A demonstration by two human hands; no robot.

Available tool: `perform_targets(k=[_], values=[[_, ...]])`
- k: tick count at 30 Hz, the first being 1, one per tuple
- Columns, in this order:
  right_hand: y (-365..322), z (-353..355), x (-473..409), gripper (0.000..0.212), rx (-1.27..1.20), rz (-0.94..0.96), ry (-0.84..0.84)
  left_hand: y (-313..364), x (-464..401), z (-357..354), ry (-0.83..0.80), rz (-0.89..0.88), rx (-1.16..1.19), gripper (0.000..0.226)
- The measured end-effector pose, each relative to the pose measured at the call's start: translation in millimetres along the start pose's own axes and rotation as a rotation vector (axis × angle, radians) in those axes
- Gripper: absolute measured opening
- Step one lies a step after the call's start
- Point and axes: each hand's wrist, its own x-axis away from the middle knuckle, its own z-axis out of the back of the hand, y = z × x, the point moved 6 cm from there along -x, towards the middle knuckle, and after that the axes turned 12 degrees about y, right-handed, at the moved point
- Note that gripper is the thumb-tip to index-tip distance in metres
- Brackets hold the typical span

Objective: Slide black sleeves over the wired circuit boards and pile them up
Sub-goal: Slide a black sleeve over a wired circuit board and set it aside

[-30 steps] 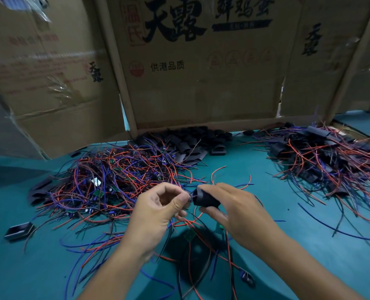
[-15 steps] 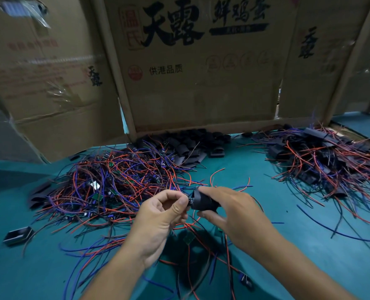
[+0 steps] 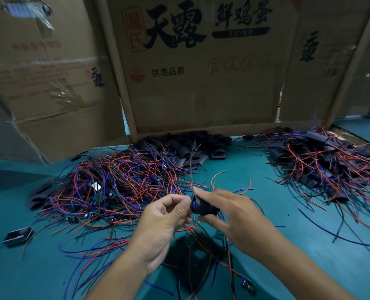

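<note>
Black sleeve [image 3: 203, 206], stubby tube | right hand [image 3: 234, 215] grip clamps it | left hand [image 3: 164, 221] pinches wires

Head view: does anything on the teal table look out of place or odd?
Mostly no. Two flattened black sleeves lie apart at the left edge of the teal table, far from the heap of loose black sleeves by the cardboard wall. One small green circuit board lies alone under the hands.
</note>
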Motion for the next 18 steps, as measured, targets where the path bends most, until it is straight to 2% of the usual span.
perform_targets(k=[8,13,18], values=[[-2.7,-0.6,-0.3,0.057,-0.009,0.013,-0.033,-1.2,-0.3,-0.1,-0.076,0.119,0.008,0.015],[-2.4,-7.5,0.8,0.056,0.019,0.061,-0.09,-8.4,0.1,2.1,-0.038,0.237,0.02,0.034],[-2.5,-14.4,4.3,0.06,0.069,0.099,-0.166,-14.6,1.7,-1.8,-0.045,0.322,0.062,0.029]])
